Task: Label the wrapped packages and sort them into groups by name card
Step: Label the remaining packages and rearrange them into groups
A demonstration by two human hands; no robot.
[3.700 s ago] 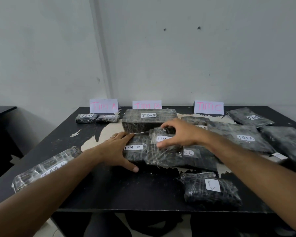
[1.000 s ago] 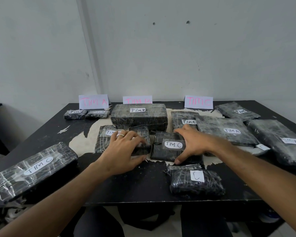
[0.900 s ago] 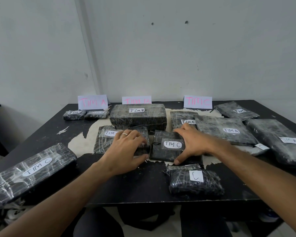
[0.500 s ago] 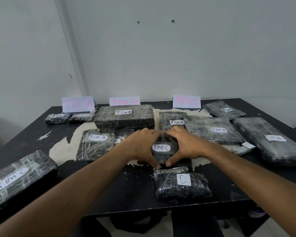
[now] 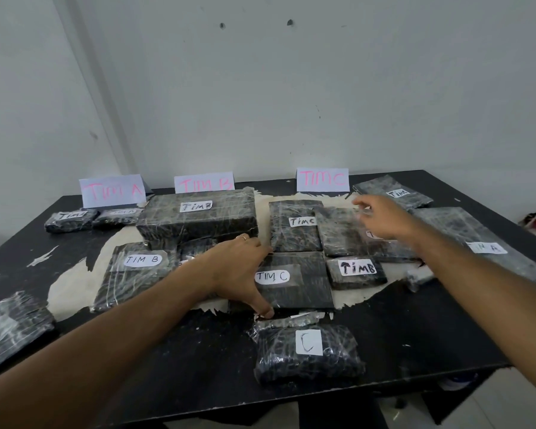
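Note:
Three pink-lettered name cards stand at the table's back: TIM A (image 5: 112,190), TIM B (image 5: 204,182), TIM C (image 5: 322,179). Dark plastic-wrapped packages with white labels lie across the table. My left hand (image 5: 235,267) rests with spread fingers on the left edge of a flat package labelled TIM C (image 5: 297,283). My right hand (image 5: 381,218) hovers, blurred and with relaxed fingers, over a flat package (image 5: 341,233) at the right; it holds nothing. A small TIM B package (image 5: 356,272) lies just right of the TIM C one.
A big TIM B box (image 5: 198,221) and a flat TIM B package (image 5: 133,274) sit centre-left. Two small TIM A packets (image 5: 72,219) lie by the A card. A long TIM A package (image 5: 483,246) is far right. A packet marked C (image 5: 307,351) lies near the front edge.
My right hand let go of the TIM C package and lifted away to the back right, uncovering the small TIM B package. My left hand stays at the TIM C package's left side.

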